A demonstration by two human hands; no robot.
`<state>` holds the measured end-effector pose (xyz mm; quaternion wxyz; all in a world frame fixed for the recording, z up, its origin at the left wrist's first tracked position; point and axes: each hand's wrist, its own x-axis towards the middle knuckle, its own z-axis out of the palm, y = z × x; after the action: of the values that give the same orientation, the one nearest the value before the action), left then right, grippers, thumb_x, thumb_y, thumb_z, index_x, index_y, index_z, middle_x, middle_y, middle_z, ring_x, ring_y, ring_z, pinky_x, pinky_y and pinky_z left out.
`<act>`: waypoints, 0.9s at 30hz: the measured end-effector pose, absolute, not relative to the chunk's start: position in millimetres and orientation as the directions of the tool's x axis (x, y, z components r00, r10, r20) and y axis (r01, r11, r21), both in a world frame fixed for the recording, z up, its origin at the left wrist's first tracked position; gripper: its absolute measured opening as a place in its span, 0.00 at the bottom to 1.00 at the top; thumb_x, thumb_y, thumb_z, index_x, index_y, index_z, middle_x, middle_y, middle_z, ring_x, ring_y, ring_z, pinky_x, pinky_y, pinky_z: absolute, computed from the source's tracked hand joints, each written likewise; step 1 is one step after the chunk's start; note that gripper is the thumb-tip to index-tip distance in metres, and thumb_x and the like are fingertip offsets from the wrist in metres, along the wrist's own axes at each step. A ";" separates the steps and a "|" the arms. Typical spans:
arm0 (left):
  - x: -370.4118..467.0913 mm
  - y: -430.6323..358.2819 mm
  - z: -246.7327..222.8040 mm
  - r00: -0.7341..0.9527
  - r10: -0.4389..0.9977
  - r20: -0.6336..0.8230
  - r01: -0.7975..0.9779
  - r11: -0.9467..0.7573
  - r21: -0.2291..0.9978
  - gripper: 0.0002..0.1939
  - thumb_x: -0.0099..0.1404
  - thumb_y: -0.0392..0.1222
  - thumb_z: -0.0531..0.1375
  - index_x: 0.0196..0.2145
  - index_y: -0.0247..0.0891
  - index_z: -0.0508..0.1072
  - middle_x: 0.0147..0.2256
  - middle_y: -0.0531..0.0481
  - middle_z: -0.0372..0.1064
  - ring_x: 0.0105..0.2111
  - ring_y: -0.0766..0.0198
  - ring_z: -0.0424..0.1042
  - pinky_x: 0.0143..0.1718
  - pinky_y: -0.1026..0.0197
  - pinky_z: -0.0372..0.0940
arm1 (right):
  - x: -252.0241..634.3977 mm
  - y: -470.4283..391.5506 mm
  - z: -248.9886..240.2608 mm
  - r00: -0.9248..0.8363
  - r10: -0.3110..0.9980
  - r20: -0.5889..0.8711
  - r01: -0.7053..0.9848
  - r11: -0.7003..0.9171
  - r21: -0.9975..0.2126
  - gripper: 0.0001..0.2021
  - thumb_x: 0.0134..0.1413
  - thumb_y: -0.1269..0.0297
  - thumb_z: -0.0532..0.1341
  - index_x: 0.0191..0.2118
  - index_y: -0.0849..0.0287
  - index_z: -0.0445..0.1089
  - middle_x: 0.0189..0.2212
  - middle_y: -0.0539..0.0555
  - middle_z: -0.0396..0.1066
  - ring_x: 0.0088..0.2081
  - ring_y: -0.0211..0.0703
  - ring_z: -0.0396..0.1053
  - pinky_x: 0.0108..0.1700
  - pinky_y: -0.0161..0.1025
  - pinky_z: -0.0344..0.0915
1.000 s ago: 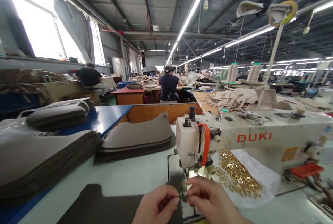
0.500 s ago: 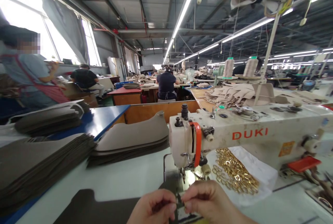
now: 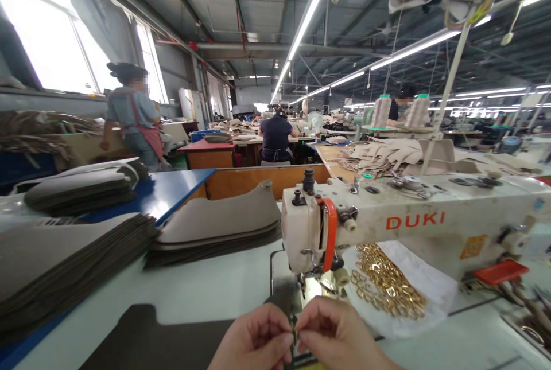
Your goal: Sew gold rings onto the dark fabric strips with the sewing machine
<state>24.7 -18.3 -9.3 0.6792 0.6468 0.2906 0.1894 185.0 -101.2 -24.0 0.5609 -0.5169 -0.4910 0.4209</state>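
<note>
My left hand (image 3: pixel 258 337) and my right hand (image 3: pixel 331 333) meet at the bottom middle, just in front of the sewing machine's needle area. Both are closed, thumb against fingertips. Between the pinched fingertips shows a tiny glint of gold; the fingers mostly hide what it belongs to. A dark grey-brown cut piece (image 3: pixel 172 342) lies flat on the table and runs under my left hand. The white sewing machine (image 3: pixel 365 215) stands right behind my hands, its lamp lit near the needle. Right of the needle, gold metal rings (image 3: pixel 387 284) are heaped on a white plastic bag (image 3: pixel 439 295).
Stacks of grey cut pieces (image 3: pixel 219 215) lie left of the machine, with another stack (image 3: pixel 73 261) nearer the left edge. A blue table (image 3: pixel 181 186) adjoins. One person (image 3: pixel 133 112) stands at left, another (image 3: pixel 276 135) sits ahead. Thread cones (image 3: pixel 381 112) stand behind the machine.
My hands have drawn closer together, and their fingertips now nearly touch. The standing person at left has moved to the right, in front of the seated person there. The view has shifted slightly.
</note>
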 end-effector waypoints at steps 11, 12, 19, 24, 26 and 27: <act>29.2 -16.3 -6.1 0.781 0.599 -0.177 0.006 0.276 0.961 0.27 0.45 0.61 0.70 0.32 0.37 0.71 0.22 0.55 0.71 0.21 0.70 0.67 0.25 0.66 0.58 | 183.4 -98.3 -21.5 0.117 0.993 -0.007 -0.252 0.023 -0.967 0.20 0.37 0.50 0.72 0.28 0.60 0.70 0.21 0.48 0.70 0.26 0.39 0.71 0.34 0.37 0.67; 30.6 -17.1 -5.7 0.785 0.597 -0.165 0.013 0.251 0.968 0.27 0.45 0.61 0.70 0.30 0.37 0.70 0.21 0.56 0.70 0.20 0.71 0.66 0.24 0.67 0.57 | 182.2 -98.3 -22.8 0.118 0.993 -0.009 -0.254 0.021 -0.967 0.20 0.37 0.49 0.72 0.28 0.60 0.70 0.21 0.47 0.69 0.26 0.38 0.71 0.33 0.37 0.67; 31.6 -18.7 -5.5 0.802 0.574 -0.166 0.076 0.178 0.981 0.17 0.49 0.49 0.69 0.25 0.37 0.66 0.20 0.57 0.66 0.22 0.70 0.62 0.25 0.66 0.56 | 178.0 -100.2 -26.3 0.090 0.996 -0.023 -0.266 0.001 -0.964 0.17 0.40 0.52 0.71 0.29 0.59 0.68 0.22 0.48 0.70 0.27 0.39 0.72 0.34 0.37 0.67; 26.9 -21.8 -3.2 0.796 0.594 -0.117 0.136 0.013 0.991 0.06 0.50 0.38 0.61 0.24 0.37 0.66 0.22 0.57 0.63 0.24 0.68 0.60 0.27 0.65 0.55 | 175.9 -105.5 -12.9 0.065 0.998 0.006 -0.147 0.016 -0.989 0.10 0.43 0.62 0.66 0.30 0.60 0.66 0.23 0.47 0.67 0.26 0.35 0.66 0.32 0.34 0.62; 26.0 -23.8 -0.7 0.781 0.617 -0.100 0.157 -0.039 0.987 0.02 0.49 0.35 0.58 0.23 0.37 0.66 0.23 0.56 0.63 0.25 0.67 0.60 0.28 0.65 0.56 | 174.6 -107.5 -11.8 0.073 0.997 0.011 -0.052 0.014 -0.999 0.13 0.37 0.66 0.68 0.30 0.59 0.65 0.23 0.46 0.65 0.25 0.34 0.62 0.29 0.33 0.58; 25.9 -24.5 0.3 0.773 0.627 -0.095 0.167 -0.056 0.984 0.02 0.48 0.35 0.57 0.23 0.37 0.66 0.23 0.56 0.62 0.25 0.67 0.60 0.27 0.65 0.55 | 174.3 -108.3 -12.5 0.077 0.997 0.004 -0.018 0.006 -1.000 0.14 0.34 0.67 0.68 0.31 0.59 0.65 0.23 0.45 0.64 0.25 0.34 0.60 0.28 0.33 0.57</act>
<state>25.9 -24.5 0.3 0.6262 0.7031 0.2823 0.1839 174.3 -108.3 -12.5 0.5247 -0.5130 -0.4770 0.4838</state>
